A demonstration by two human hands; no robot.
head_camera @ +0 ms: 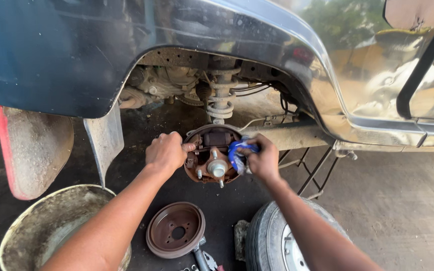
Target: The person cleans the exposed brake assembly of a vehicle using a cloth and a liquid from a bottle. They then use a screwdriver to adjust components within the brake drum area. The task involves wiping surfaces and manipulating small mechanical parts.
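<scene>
Under wheel arch | left hand [165,152] fisted on brake assembly [212,156], grip hidden | right hand [262,160] pinching blue cloth [237,154]

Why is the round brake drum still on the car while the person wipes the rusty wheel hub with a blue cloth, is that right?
Not quite. The head view shows the brake drum off the car, lying on the ground beside the tyre. The right hand does press a blue cloth against the rusty hub.

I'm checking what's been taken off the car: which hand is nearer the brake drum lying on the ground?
Left. The left hand is almost directly above the brake drum; the right hand, holding a blue cloth, is farther right.
</scene>
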